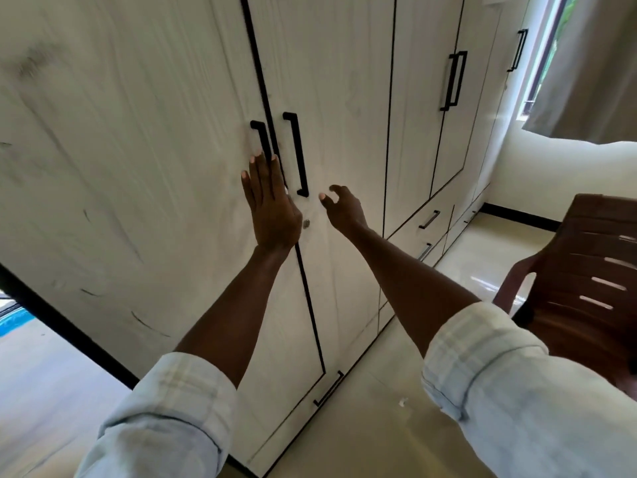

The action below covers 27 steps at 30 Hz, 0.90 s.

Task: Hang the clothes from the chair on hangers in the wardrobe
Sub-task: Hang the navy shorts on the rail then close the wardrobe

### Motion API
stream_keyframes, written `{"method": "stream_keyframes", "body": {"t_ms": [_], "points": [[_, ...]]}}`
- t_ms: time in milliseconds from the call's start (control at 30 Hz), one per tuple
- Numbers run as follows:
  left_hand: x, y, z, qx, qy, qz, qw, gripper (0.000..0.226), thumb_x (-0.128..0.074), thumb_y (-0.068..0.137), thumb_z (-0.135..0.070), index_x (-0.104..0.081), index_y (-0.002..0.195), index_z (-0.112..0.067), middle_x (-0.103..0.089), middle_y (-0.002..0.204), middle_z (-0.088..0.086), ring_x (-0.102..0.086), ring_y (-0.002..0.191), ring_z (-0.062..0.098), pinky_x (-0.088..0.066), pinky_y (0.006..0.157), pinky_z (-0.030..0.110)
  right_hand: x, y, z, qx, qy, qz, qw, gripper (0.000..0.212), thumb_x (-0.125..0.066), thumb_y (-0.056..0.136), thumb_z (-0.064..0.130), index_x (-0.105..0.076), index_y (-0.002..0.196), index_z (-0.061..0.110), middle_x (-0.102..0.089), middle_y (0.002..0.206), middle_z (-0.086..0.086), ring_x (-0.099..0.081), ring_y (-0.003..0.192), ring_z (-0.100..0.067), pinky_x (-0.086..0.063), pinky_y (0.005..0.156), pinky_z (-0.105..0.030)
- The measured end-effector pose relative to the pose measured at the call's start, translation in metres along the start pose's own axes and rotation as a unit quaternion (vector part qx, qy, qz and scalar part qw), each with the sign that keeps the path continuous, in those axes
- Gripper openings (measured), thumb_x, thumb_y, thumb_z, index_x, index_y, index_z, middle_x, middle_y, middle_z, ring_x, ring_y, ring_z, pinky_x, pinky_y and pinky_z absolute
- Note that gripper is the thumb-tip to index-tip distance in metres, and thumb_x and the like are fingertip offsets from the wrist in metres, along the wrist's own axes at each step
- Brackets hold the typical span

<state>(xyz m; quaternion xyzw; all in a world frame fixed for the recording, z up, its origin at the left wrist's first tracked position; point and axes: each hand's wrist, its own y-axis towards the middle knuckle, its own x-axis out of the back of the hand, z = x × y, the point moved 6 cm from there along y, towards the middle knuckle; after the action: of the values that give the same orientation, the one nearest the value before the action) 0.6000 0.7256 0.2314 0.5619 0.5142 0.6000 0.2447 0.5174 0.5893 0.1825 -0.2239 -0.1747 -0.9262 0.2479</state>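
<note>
A tall white wardrobe (155, 139) with black bar handles fills the view, and its doors are closed. My left hand (270, 205) is flat and open, fingers together, against the door seam just below the left black handle (261, 139). My right hand (343, 207) hovers open with curled fingers just right of the lower end of the right handle (297, 155), holding nothing. A small round lock (306, 223) sits between my hands. A brown plastic chair (582, 281) stands at the right edge; no clothes show on its visible part.
Further wardrobe doors with black handles (454, 81) run to the right, with drawers (429, 219) below them. A curtained window (565, 63) is at the far right. The glossy floor (482, 257) lies between chair and wardrobe. Something blue (13, 320) shows at the left edge.
</note>
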Motion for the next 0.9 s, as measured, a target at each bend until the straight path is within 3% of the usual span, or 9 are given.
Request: {"method": "stream_keyframes", "body": {"t_ms": [133, 233, 300, 433, 633, 733, 833, 900], "points": [[-0.038, -0.084, -0.047, 0.030, -0.061, 0.047, 0.997, 0.055, -0.045, 0.090, -0.003, -0.040, 0.146, -0.004, -0.037, 0.151, 0.021, -0.034, 0.139, 0.038, -0.026, 0.114, 0.050, 0.032, -0.055, -0.088, 0.020, -0.112, -0.065, 0.991, 0.039, -0.053, 0.098, 0.017, -0.049, 0.135, 0.010, -0.051, 0.138, -0.006, -0.056, 0.114, -0.027, -0.049, 0.084, -0.036], [-0.087, -0.171, -0.109, 0.019, -0.099, 0.188, 0.977, 0.057, -0.050, 0.086, -0.004, -0.043, 0.142, -0.005, -0.044, 0.142, 0.022, -0.039, 0.130, 0.039, -0.031, 0.106, 0.050, 0.066, -0.113, -0.182, -0.012, -0.202, -0.052, 0.978, 0.038, -0.052, 0.092, 0.006, -0.052, 0.131, 0.005, -0.053, 0.133, -0.012, -0.058, 0.108, -0.034, -0.051, 0.083, -0.041], [-0.115, -0.227, -0.151, -0.006, -0.115, 0.295, 0.948, 0.059, -0.054, 0.080, -0.004, -0.046, 0.139, -0.004, -0.046, 0.138, 0.023, -0.041, 0.126, 0.040, -0.034, 0.104, 0.050, 0.086, -0.152, -0.242, -0.059, -0.238, -0.024, 0.969, 0.040, -0.054, 0.087, 0.004, -0.054, 0.128, 0.005, -0.054, 0.130, -0.014, -0.059, 0.104, -0.038, -0.051, 0.082, -0.043], [-0.158, -0.323, -0.265, -0.052, -0.155, 0.484, 0.860, 0.063, -0.057, 0.073, -0.008, -0.050, 0.135, -0.002, -0.048, 0.136, 0.024, -0.048, 0.123, 0.043, -0.043, 0.100, 0.051, 0.154, -0.234, -0.360, -0.197, -0.286, 0.005, 0.938, 0.035, -0.055, 0.079, 0.003, -0.057, 0.114, 0.005, -0.057, 0.118, -0.015, -0.056, 0.102, -0.041, -0.045, 0.081, -0.044], [-0.195, -0.388, -0.405, -0.111, -0.178, 0.620, 0.756, 0.058, -0.054, 0.084, -0.013, -0.045, 0.140, -0.007, -0.039, 0.147, 0.017, -0.039, 0.132, 0.035, -0.035, 0.107, 0.044, 0.261, -0.327, -0.478, -0.366, -0.300, -0.022, 0.881, 0.027, -0.049, 0.082, 0.003, -0.053, 0.109, 0.005, -0.054, 0.116, -0.015, -0.054, 0.105, -0.039, -0.044, 0.086, -0.043], [-0.227, -0.403, -0.456, 0.025, -0.202, 0.684, 0.700, 0.048, -0.056, 0.089, -0.018, -0.050, 0.136, -0.009, -0.048, 0.140, 0.012, -0.047, 0.128, 0.032, -0.039, 0.105, 0.040, 0.317, -0.352, -0.523, -0.451, -0.240, -0.061, 0.857, 0.029, -0.047, 0.086, 0.008, -0.053, 0.114, 0.005, -0.056, 0.119, -0.016, -0.055, 0.109, -0.040, -0.047, 0.090, -0.044], [-0.254, -0.412, -0.480, 0.272, -0.223, 0.719, 0.600, 0.042, -0.055, 0.095, -0.030, -0.056, 0.129, -0.005, -0.059, 0.132, 0.013, -0.057, 0.118, 0.034, -0.048, 0.099, 0.038, 0.360, -0.368, -0.556, -0.519, -0.122, -0.135, 0.835, 0.031, -0.051, 0.089, 0.025, -0.060, 0.113, 0.008, -0.064, 0.117, -0.015, -0.060, 0.109, -0.035, -0.048, 0.086, -0.036], [-0.269, -0.419, -0.496, 0.408, -0.246, 0.703, 0.527, 0.045, -0.053, 0.098, -0.034, -0.057, 0.128, -0.001, -0.064, 0.122, 0.015, -0.062, 0.109, 0.034, -0.055, 0.082, 0.036, 0.382, -0.379, -0.580, -0.569, -0.032, -0.188, 0.800, 0.028, -0.053, 0.091, 0.032, -0.062, 0.102, 0.008, -0.066, 0.110, -0.015, -0.062, 0.102, -0.033, -0.044, 0.078, -0.031]]}}
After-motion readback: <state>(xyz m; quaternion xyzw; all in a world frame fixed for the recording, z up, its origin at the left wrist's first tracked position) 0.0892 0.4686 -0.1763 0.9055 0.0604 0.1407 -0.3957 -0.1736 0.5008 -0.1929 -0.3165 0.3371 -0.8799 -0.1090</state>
